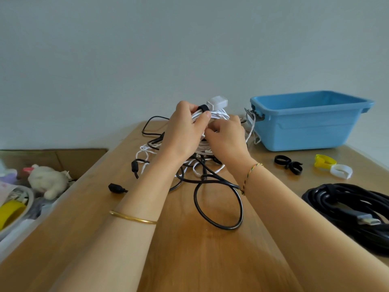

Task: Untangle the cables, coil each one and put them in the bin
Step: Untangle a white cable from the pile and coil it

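Your left hand (185, 131) grips the white coil (219, 114) at the black strap (202, 107), your right hand (226, 135) pinches it just beside: cinch that strap snug before lifting toward the bin (305, 127).

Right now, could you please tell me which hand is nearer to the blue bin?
Right. The right hand holds the white cable coil just left of the blue bin; the left hand grips that coil's other side, farther away.
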`<control>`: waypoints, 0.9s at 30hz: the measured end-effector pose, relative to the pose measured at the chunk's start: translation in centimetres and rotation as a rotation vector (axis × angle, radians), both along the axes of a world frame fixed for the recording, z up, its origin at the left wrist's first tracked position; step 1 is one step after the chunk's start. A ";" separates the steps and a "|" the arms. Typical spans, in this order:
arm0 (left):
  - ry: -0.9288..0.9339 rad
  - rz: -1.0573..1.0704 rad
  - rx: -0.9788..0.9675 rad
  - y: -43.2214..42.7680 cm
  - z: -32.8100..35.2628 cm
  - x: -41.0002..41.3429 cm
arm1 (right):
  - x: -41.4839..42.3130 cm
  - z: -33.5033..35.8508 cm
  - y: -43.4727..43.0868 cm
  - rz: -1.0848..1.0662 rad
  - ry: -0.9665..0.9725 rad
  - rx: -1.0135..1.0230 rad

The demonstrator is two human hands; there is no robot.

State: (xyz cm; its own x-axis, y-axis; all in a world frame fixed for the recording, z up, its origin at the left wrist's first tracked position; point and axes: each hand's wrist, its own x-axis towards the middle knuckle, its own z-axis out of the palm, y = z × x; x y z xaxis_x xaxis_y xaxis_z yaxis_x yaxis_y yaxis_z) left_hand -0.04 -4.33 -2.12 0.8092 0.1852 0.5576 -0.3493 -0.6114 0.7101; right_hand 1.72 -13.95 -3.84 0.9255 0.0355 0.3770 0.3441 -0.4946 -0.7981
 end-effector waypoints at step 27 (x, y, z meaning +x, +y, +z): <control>-0.038 0.015 0.095 1.2 -0.2 -0.1 | -1.2 3.3 -1.1 0.191 -0.036 0.079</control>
State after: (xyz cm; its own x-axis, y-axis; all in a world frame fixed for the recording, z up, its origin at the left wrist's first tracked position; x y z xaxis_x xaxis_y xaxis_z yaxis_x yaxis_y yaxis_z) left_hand -0.13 -3.12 -2.35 0.7846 0.1419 0.6035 -0.3654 -0.6806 0.6350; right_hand 0.49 -15.08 -0.53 0.8908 0.1779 0.4181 0.4543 -0.3540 -0.8175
